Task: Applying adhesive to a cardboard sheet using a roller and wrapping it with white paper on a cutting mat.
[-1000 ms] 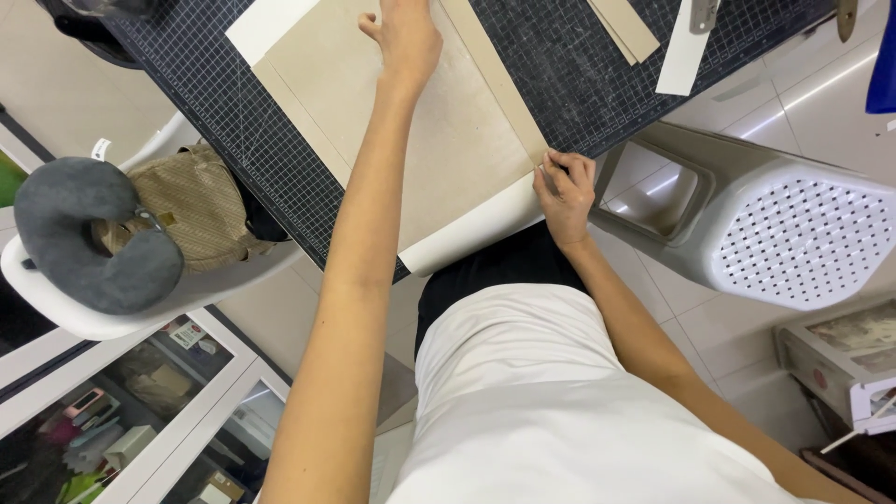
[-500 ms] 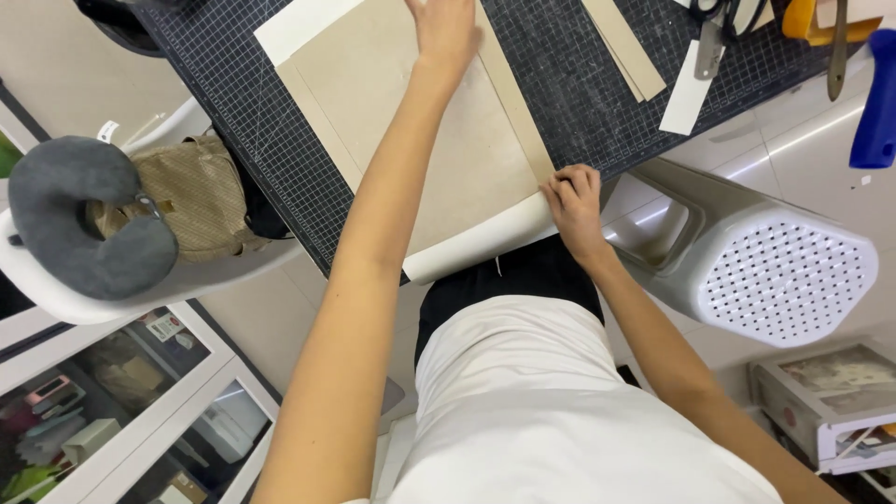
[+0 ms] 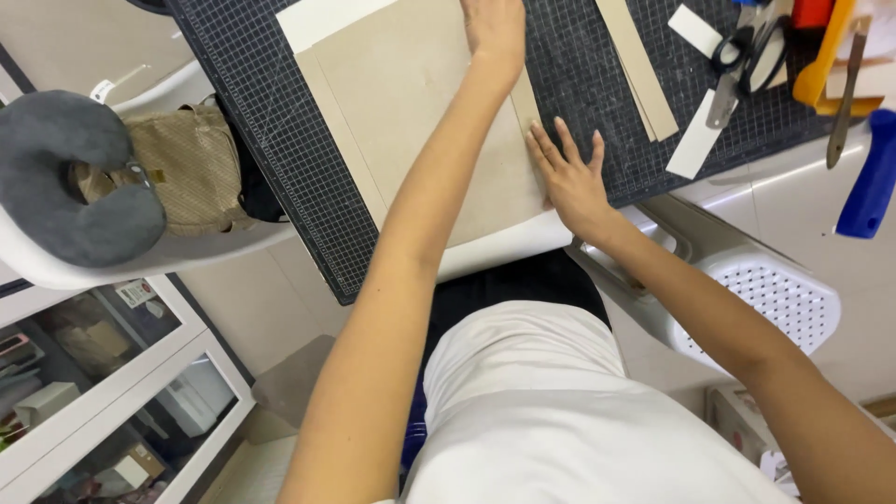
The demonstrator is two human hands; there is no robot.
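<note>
The grey board [image 3: 420, 112] lies at top centre on the cutting mat [image 3: 261, 140]. The right hand [image 3: 571, 177] has moved from its near edge and now presses flat, fingers spread; the left hand [image 3: 495, 28] rests further up, fingers probably flat. Scissors [image 3: 737, 65] lie upper right.

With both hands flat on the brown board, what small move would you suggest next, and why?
Probably slide the right hand along the narrow strip beside the brown board, pressing it down: the left hand already pins the far end on the cutting mat.
</note>
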